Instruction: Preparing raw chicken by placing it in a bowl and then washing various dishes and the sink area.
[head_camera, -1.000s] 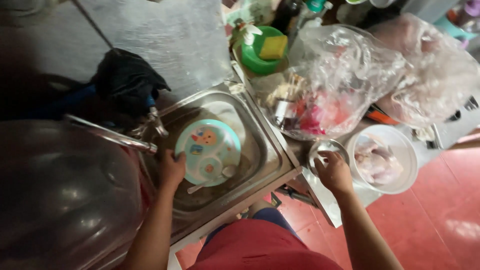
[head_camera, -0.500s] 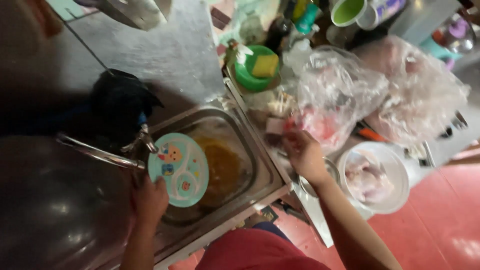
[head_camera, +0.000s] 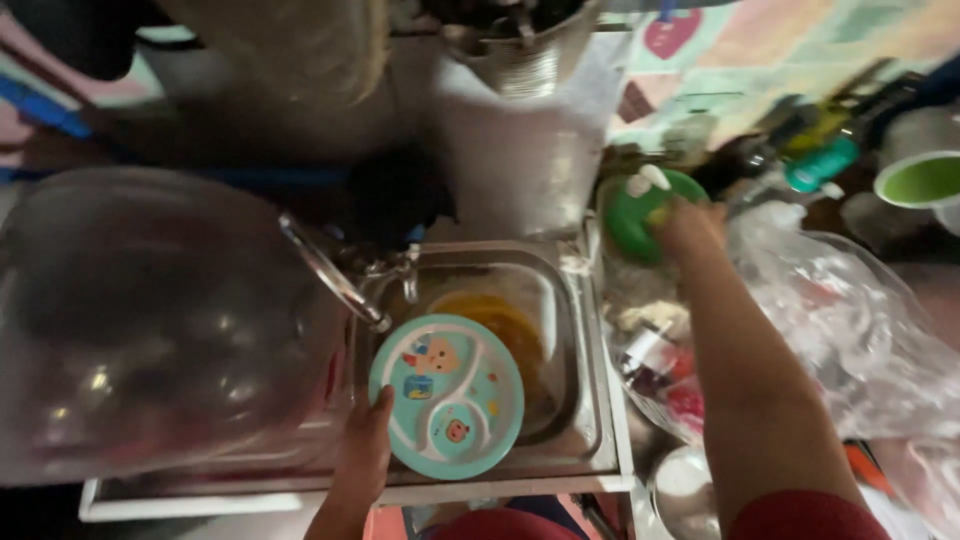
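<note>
Down at the front of the steel sink (head_camera: 585, 400), the left hand (head_camera: 365, 455) grips a round turquoise divided plate (head_camera: 447, 396) by its near-left edge, fingers curled over the rim, holding it face up above the basin. Just beyond that hand, a curved metal tap (head_camera: 335, 275) reaches toward the plate, and under the plate's far side the basin holds brownish-orange water. To the left of the hand lies a large clear domed lid (head_camera: 160, 320). The right hand (head_camera: 690, 225) is stretched well away, up and to the right of the sink, resting on a green bowl (head_camera: 632, 215); whether its fingers are closed on anything I cannot tell. Beside the right forearm sits a crumpled clear plastic bag (head_camera: 850, 330), and further right a green-lined cup (head_camera: 920, 180).
</note>
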